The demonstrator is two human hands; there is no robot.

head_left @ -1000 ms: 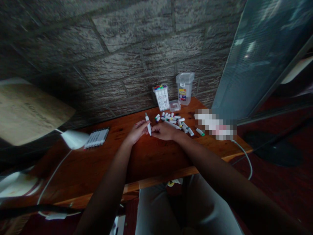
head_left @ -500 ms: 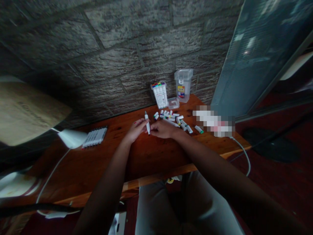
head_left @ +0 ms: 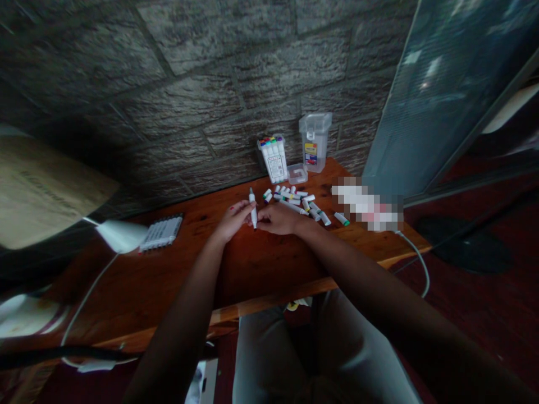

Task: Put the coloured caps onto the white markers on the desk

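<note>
A white marker [head_left: 253,209] stands nearly upright over the wooden table, its grey tip at the top. My left hand [head_left: 233,220] is closed around it, thumb along the barrel. Close beside the marker's lower end, my right hand [head_left: 278,219] has its fingers pinched together; what they hold, if anything, is hidden. Loose white marker caps [head_left: 306,206] with coloured ends are scattered just beyond and to the right of my right hand. A longer white marker [head_left: 293,207] lies among them, partly behind that hand.
Against the stone wall stand a clear case full of markers [head_left: 275,161] and a clear lidded box [head_left: 315,143], with a small clear lid [head_left: 297,174] between them. A row of markers [head_left: 161,233] lies at left beside a white lamp [head_left: 122,235]. A blurred white object [head_left: 362,203] sits at right.
The view has shifted slightly, so the table's things appear a little higher. Both hands keep almost the same pose, with the marker still in my left hand.
</note>
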